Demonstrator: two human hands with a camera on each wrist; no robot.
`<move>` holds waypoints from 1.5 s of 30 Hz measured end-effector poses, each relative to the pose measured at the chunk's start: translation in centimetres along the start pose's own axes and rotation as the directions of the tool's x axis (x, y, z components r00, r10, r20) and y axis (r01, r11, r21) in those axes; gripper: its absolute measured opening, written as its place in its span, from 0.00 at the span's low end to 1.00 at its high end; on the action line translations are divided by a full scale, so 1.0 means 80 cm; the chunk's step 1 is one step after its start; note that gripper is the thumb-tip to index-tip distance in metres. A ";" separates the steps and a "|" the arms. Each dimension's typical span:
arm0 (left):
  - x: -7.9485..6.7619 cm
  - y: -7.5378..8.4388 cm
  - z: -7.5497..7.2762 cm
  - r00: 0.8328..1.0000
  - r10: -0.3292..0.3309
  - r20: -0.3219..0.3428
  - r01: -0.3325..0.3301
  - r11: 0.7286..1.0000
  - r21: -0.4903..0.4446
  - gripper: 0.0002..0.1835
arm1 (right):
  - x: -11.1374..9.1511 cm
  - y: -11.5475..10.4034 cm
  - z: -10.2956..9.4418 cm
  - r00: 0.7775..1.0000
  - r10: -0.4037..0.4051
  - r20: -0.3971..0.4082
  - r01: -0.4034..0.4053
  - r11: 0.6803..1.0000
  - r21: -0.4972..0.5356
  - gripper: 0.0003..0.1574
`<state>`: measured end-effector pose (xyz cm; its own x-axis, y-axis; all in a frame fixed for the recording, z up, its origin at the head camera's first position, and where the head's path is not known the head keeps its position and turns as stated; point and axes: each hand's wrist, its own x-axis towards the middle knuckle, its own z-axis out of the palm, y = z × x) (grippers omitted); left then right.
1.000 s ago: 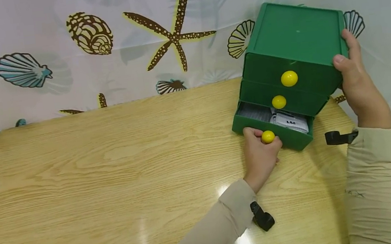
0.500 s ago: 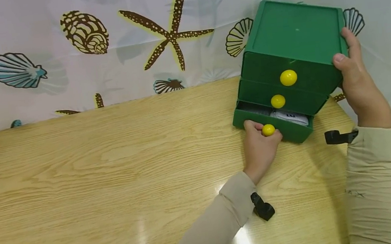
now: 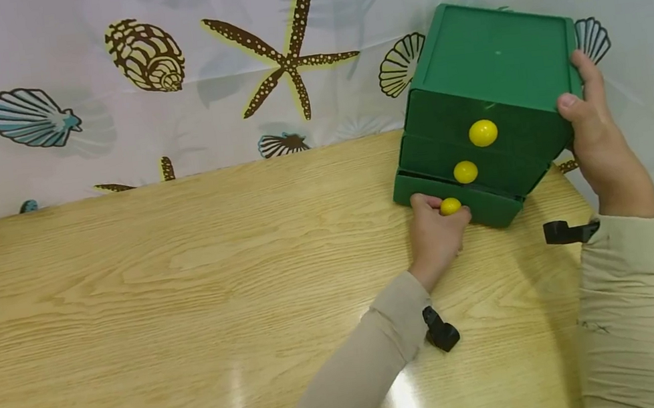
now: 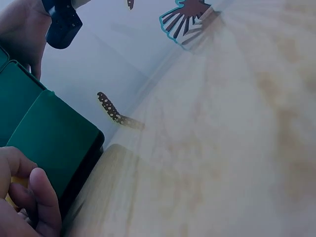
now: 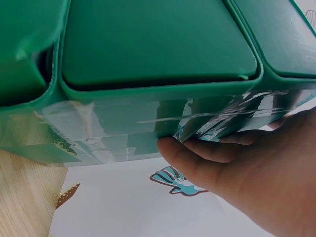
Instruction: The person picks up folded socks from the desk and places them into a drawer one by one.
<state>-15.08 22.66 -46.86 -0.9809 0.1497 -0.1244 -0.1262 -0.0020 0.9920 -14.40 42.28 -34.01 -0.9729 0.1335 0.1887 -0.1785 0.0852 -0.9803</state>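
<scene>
A green cabinet of three stacked drawers (image 3: 497, 53) stands at the right of the table, each drawer front bearing a round yellow knob. My left hand (image 3: 436, 235) pinches the bottom drawer's knob (image 3: 450, 206); that drawer (image 3: 488, 209) sticks out slightly, with a narrow dark gap above its front. In the left wrist view, curled fingers (image 4: 42, 197) partly cover the knob. My right hand (image 3: 606, 132) rests against the cabinet's right side, thumb near the top front corner. In the right wrist view its fingers lie fairly straight along the taped side (image 5: 133, 128).
The wood-grain table (image 3: 163, 303) stretches left and forward of the cabinet. A white cloth (image 3: 218, 102) printed with shells and starfish hangs behind it and along the right. Black wrist cameras (image 3: 441, 330) are worn on both sleeves.
My left hand has pushed the bottom drawer inward, away from me. The white packets seen inside it earlier are now hidden. My right hand stays against the cabinet's side.
</scene>
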 end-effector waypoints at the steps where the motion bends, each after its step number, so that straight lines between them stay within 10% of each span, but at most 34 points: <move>1: 0.002 0.000 0.001 1.000 -0.016 0.004 0.016 1.000 -0.011 0.22 | -0.001 0.000 -0.001 1.000 0.001 0.000 -0.001 1.000 -0.003 0.57; 31: 0.014 0.005 -0.002 0.986 -0.106 0.127 0.112 0.993 -0.040 0.22 | -0.003 -0.001 -0.003 1.000 0.000 0.024 0.000 1.000 0.010 0.55; 35: 0.027 0.007 -0.030 0.955 -0.100 0.279 0.120 0.991 -0.055 0.18 | 0.004 0.001 -0.001 1.000 0.010 0.019 -0.009 1.000 -0.021 0.55; 39: 0.042 0.022 -0.077 0.924 -0.057 0.379 0.000 0.989 0.148 0.14 | 0.004 0.003 -0.005 1.000 0.024 0.004 -0.024 0.995 -0.099 0.54; 42: 0.052 0.039 -0.121 0.943 0.025 0.332 -0.124 0.952 0.281 0.16 | 0.000 -0.001 -0.008 0.998 0.051 -0.028 -0.057 0.962 -0.267 0.50; 45: 0.053 0.060 -0.166 0.970 0.088 0.228 -0.171 0.911 0.375 0.18 | -0.013 -0.018 0.001 0.990 0.031 -0.134 -0.098 0.843 -0.529 0.45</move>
<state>-21.79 10.13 -42.91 -0.9286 0.3699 -0.0286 0.1079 0.3430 0.9331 -13.13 41.91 -32.80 -0.9495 0.2673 0.1642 0.0229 0.5811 -0.8135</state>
